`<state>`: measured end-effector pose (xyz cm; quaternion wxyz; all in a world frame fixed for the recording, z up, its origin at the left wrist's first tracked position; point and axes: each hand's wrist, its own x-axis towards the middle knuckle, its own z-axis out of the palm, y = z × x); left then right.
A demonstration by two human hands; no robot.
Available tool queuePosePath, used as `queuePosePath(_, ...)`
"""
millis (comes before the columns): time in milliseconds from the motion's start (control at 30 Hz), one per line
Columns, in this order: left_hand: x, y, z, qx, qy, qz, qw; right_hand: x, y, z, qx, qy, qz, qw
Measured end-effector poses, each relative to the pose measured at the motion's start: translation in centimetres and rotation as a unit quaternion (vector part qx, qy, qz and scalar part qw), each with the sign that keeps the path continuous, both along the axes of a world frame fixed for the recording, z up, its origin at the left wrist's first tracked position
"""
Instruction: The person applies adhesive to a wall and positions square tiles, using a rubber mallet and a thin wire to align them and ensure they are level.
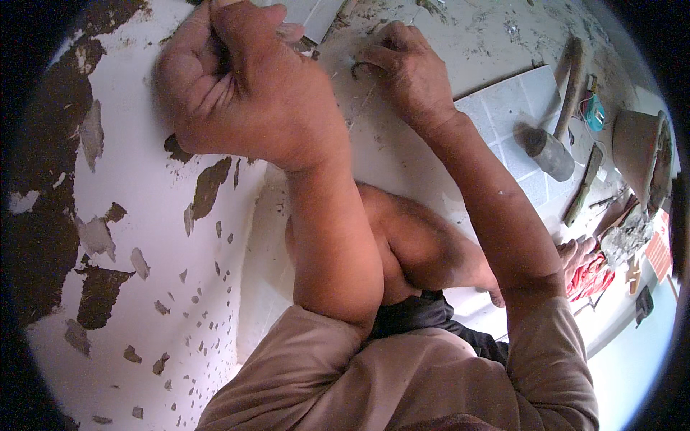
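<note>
High in the head view, my left hand (248, 93) is closed, fingers curled at the edge of a pale tile (316, 16) along the wall; what, if anything, it grips is hidden. My right hand (402, 75) is a little to the right, its fingers bent and pinched beside a small dark curved item (361, 69) that is too small to name. Below it, a square pale-blue patterned tile (481, 108) lies on the dusty floor, with a mallet (546, 153) with a wooden handle resting on it.
A pitted white wall (144, 215) with dark patches is on the left. To the right lie a teal tape measure (593, 111), a trowel-like strip (583, 183), a bucket (632, 154), red cloth (589, 276) and assorted tools. My bent bare leg (424, 244) is below my arms.
</note>
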<state>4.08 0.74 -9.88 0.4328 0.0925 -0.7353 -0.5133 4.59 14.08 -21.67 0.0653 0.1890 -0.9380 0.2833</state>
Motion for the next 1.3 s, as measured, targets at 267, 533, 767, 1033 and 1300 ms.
queuePosePath(267,-0.3,1.2,0.0,0.023,0.019,0.022,0.999,-1.4,0.6,0.3,-0.118,-0.055,-0.076,0.989)
queuePosePath(533,-0.2,0.8,0.4,0.002,-0.009,0.025,1.000,-2.2,0.2,3.6,-0.286,-0.167,-0.159,0.930)
queuePosePath(767,-0.3,1.2,0.3,0.043,-0.008,0.033,0.999,-3.5,-2.7,0.6,-0.245,-0.049,-0.110,0.962)
queuePosePath(1033,-0.4,1.0,0.0,0.057,0.016,0.040,0.997,-2.4,-3.8,0.4,-0.101,0.055,-0.159,0.981)
queuePosePath(1300,-0.4,0.8,-0.3,0.039,0.032,0.020,0.999,-2.1,-4.4,-0.3,0.044,-0.010,-0.200,0.979)
